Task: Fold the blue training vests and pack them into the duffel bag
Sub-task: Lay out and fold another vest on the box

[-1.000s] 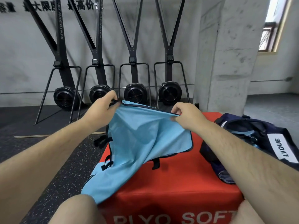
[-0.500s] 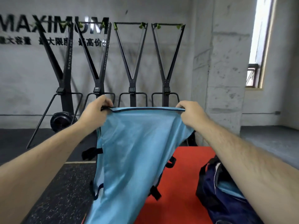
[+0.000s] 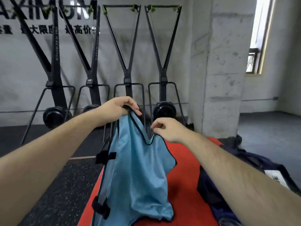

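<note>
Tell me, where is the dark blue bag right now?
In the head view the duffel bag lies low on the right, at the red box's right edge, just right of the hanging blue vest.

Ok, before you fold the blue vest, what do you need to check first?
1. Left hand grips the blue vest at its top edge: ok.
2. Right hand pinches the other top corner: ok.
3. Top edge pulled straight between the hands: not ok, it sags in a V.
4. Bottom of the vest lying smooth: not ok, it bunches on the red box.
5. Duffel bag open and ready: cannot tell, the arm hides much of it.
</note>
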Action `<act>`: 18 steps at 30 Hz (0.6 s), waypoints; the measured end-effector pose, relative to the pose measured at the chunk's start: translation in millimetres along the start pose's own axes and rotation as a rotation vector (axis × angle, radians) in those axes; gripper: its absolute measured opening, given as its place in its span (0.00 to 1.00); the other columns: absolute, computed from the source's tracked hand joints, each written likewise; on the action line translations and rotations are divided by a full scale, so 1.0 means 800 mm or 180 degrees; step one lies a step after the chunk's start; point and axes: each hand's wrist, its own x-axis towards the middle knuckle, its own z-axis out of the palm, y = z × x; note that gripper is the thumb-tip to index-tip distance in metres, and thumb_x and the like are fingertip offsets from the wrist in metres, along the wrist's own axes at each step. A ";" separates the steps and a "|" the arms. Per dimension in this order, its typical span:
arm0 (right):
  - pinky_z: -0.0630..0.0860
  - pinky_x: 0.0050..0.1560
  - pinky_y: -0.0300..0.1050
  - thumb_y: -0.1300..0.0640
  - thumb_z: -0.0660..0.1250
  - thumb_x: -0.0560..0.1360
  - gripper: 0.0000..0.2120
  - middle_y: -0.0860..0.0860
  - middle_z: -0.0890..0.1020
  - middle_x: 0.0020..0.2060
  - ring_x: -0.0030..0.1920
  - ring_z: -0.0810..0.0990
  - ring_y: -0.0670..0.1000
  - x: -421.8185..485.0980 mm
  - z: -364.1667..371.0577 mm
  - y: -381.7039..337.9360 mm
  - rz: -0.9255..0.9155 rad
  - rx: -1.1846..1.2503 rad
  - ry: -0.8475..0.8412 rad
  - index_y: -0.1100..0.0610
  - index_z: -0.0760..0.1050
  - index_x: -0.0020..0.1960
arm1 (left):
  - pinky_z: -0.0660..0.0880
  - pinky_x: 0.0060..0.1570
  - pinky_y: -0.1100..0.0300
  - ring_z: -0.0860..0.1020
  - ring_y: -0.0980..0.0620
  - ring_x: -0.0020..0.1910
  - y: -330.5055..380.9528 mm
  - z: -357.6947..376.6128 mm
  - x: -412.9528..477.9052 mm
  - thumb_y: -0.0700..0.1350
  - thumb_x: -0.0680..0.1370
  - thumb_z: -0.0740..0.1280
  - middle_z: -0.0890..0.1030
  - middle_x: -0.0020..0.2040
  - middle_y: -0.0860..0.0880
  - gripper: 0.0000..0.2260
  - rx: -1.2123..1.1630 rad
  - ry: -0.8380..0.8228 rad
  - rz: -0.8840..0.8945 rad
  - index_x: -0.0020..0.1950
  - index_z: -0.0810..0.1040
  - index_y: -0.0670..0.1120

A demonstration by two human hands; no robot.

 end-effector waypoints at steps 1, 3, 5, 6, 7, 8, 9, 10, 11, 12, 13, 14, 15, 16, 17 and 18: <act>0.73 0.52 0.37 0.60 0.70 0.76 0.13 0.43 0.81 0.50 0.45 0.78 0.40 -0.002 0.018 0.003 -0.0037 0.0180 -0.0066 0.52 0.79 0.60 | 0.71 0.67 0.38 0.80 0.43 0.60 -0.012 0.013 0.000 0.23 0.76 0.55 0.86 0.52 0.46 0.18 0.0010 -0.0224 0.0008 0.55 0.77 0.41; 0.76 0.53 0.41 0.59 0.74 0.70 0.26 0.44 0.80 0.53 0.52 0.79 0.44 -0.005 0.049 0.004 -0.0061 0.0738 -0.0294 0.49 0.73 0.66 | 0.71 0.67 0.42 0.81 0.45 0.60 -0.031 0.038 -0.003 0.22 0.74 0.56 0.86 0.52 0.46 0.19 0.0007 -0.0558 0.0016 0.56 0.77 0.40; 0.76 0.57 0.40 0.60 0.78 0.67 0.28 0.46 0.81 0.54 0.55 0.79 0.42 -0.006 0.076 0.007 -0.0067 0.1335 -0.0431 0.52 0.72 0.64 | 0.74 0.65 0.52 0.81 0.50 0.59 -0.046 0.061 -0.008 0.21 0.72 0.57 0.85 0.52 0.45 0.20 -0.0023 -0.0682 -0.0003 0.55 0.78 0.40; 0.76 0.55 0.37 0.62 0.78 0.68 0.25 0.45 0.81 0.51 0.51 0.80 0.38 -0.007 0.086 0.009 0.0017 0.1557 -0.0464 0.55 0.73 0.61 | 0.75 0.62 0.56 0.81 0.51 0.57 -0.052 0.070 -0.011 0.21 0.71 0.58 0.85 0.52 0.45 0.21 -0.0036 -0.0653 0.0010 0.54 0.78 0.40; 0.75 0.50 0.33 0.64 0.78 0.69 0.21 0.43 0.82 0.47 0.46 0.79 0.34 -0.009 0.093 0.010 0.0076 0.1648 -0.0481 0.56 0.75 0.58 | 0.75 0.58 0.60 0.82 0.54 0.55 -0.060 0.078 -0.015 0.20 0.70 0.59 0.85 0.50 0.47 0.21 -0.0027 -0.0571 0.0031 0.53 0.78 0.41; 0.74 0.46 0.31 0.64 0.78 0.70 0.18 0.41 0.81 0.42 0.41 0.78 0.32 -0.009 0.100 0.012 0.0114 0.1612 -0.0468 0.56 0.77 0.55 | 0.74 0.55 0.63 0.82 0.56 0.53 -0.070 0.083 -0.018 0.21 0.71 0.61 0.84 0.49 0.48 0.20 0.0001 -0.0470 0.0038 0.52 0.78 0.42; 0.75 0.45 0.33 0.64 0.79 0.69 0.16 0.40 0.81 0.40 0.39 0.78 0.33 -0.011 0.106 0.014 0.0113 0.1532 -0.0466 0.55 0.78 0.53 | 0.74 0.53 0.65 0.81 0.58 0.51 -0.080 0.086 -0.021 0.23 0.72 0.63 0.83 0.48 0.50 0.18 0.0034 -0.0381 0.0025 0.51 0.78 0.44; 0.77 0.47 0.38 0.62 0.79 0.69 0.14 0.41 0.82 0.40 0.40 0.79 0.36 -0.012 0.113 0.019 0.0130 0.1426 -0.0492 0.54 0.80 0.52 | 0.74 0.52 0.64 0.81 0.58 0.50 -0.091 0.089 -0.024 0.25 0.73 0.66 0.83 0.48 0.51 0.17 0.0069 -0.0325 0.0004 0.50 0.78 0.46; 0.79 0.46 0.44 0.61 0.79 0.68 0.12 0.43 0.82 0.39 0.40 0.79 0.39 -0.015 0.120 0.023 0.0156 0.1293 -0.0548 0.53 0.81 0.49 | 0.75 0.52 0.63 0.81 0.57 0.49 -0.101 0.090 -0.028 0.28 0.74 0.69 0.83 0.48 0.51 0.15 0.0108 -0.0305 -0.0017 0.49 0.78 0.49; 0.77 0.44 0.46 0.60 0.77 0.68 0.10 0.43 0.81 0.37 0.38 0.77 0.41 -0.018 0.126 0.027 0.0195 0.1130 -0.0597 0.53 0.80 0.45 | 0.76 0.52 0.61 0.82 0.56 0.49 -0.111 0.090 -0.032 0.30 0.74 0.70 0.84 0.47 0.52 0.15 0.0171 -0.0294 -0.0031 0.48 0.79 0.51; 0.74 0.39 0.46 0.60 0.75 0.67 0.08 0.44 0.78 0.34 0.35 0.75 0.43 -0.022 0.131 0.031 0.0234 0.0941 -0.0607 0.54 0.77 0.41 | 0.77 0.53 0.58 0.82 0.55 0.49 -0.119 0.089 -0.035 0.32 0.74 0.71 0.84 0.47 0.52 0.16 0.0258 -0.0265 -0.0041 0.47 0.79 0.54; 0.70 0.36 0.45 0.60 0.73 0.66 0.08 0.45 0.74 0.32 0.33 0.71 0.44 -0.024 0.136 0.037 0.0287 0.0783 -0.0603 0.57 0.74 0.39 | 0.78 0.53 0.56 0.82 0.54 0.49 -0.126 0.087 -0.039 0.33 0.74 0.71 0.84 0.46 0.53 0.16 0.0364 -0.0207 -0.0076 0.46 0.79 0.56; 0.67 0.35 0.45 0.60 0.72 0.66 0.09 0.46 0.71 0.32 0.32 0.69 0.45 -0.028 0.139 0.040 0.0297 0.0703 -0.0601 0.60 0.72 0.39 | 0.78 0.53 0.55 0.82 0.54 0.49 -0.131 0.084 -0.042 0.34 0.74 0.71 0.84 0.46 0.54 0.15 0.0460 -0.0133 -0.0132 0.46 0.79 0.56; 0.65 0.34 0.45 0.59 0.70 0.65 0.10 0.46 0.69 0.31 0.32 0.67 0.46 -0.030 0.142 0.045 0.0304 0.0657 -0.0599 0.61 0.70 0.38 | 0.78 0.54 0.54 0.82 0.54 0.49 -0.135 0.080 -0.044 0.35 0.74 0.71 0.84 0.46 0.55 0.14 0.0516 -0.0059 -0.0208 0.46 0.80 0.56; 0.64 0.33 0.45 0.59 0.70 0.65 0.11 0.45 0.68 0.31 0.32 0.65 0.46 -0.032 0.143 0.049 0.0281 0.0603 -0.0602 0.60 0.68 0.37 | 0.78 0.54 0.53 0.82 0.54 0.49 -0.139 0.077 -0.046 0.34 0.74 0.71 0.84 0.45 0.55 0.14 0.0521 -0.0010 -0.0278 0.46 0.80 0.55; 0.62 0.32 0.45 0.59 0.70 0.65 0.12 0.43 0.66 0.29 0.31 0.64 0.45 -0.032 0.144 0.053 0.0275 0.0552 -0.0594 0.57 0.65 0.35 | 0.78 0.54 0.54 0.82 0.54 0.49 -0.141 0.074 -0.048 0.34 0.74 0.70 0.84 0.46 0.55 0.14 0.0518 0.0022 -0.0336 0.46 0.80 0.55</act>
